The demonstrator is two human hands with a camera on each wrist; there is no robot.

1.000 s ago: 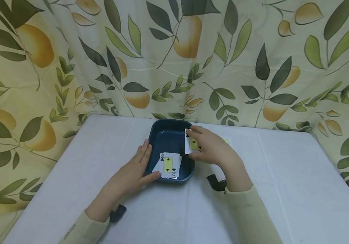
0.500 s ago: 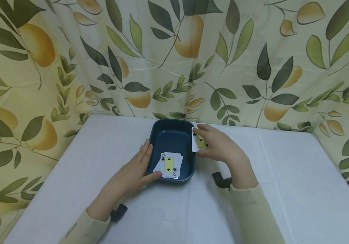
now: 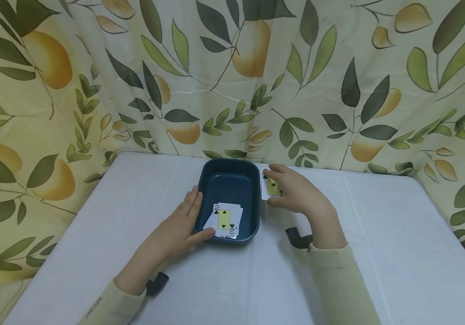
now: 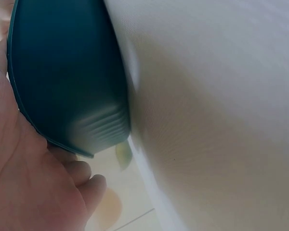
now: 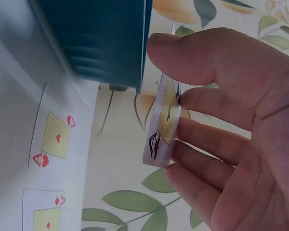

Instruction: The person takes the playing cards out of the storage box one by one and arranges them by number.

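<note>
R hand holds a clubs card just right of the dark blue tray, card off the counter & outside the tray rim. In the right wrist view the card sits pinched edge-on: thumb on one face, the other fingers curled against the opposite face, lower corner w/ black index sticking out below the fingertips. Under it, flat on the counter, lie 2 red cards: an ace of hearts near the tray wall, and a diamonds card just beside it, only partly in view. L hand rests against the tray's left side, fingers straight along the outer wall, thumb at the near corner; left wrist view shows palm touching the tray wall. Inside the tray, near end, a small stack of cards w/ a 2 of clubs on top, close to L thumb. Leaf & fruit curtain behind
</note>
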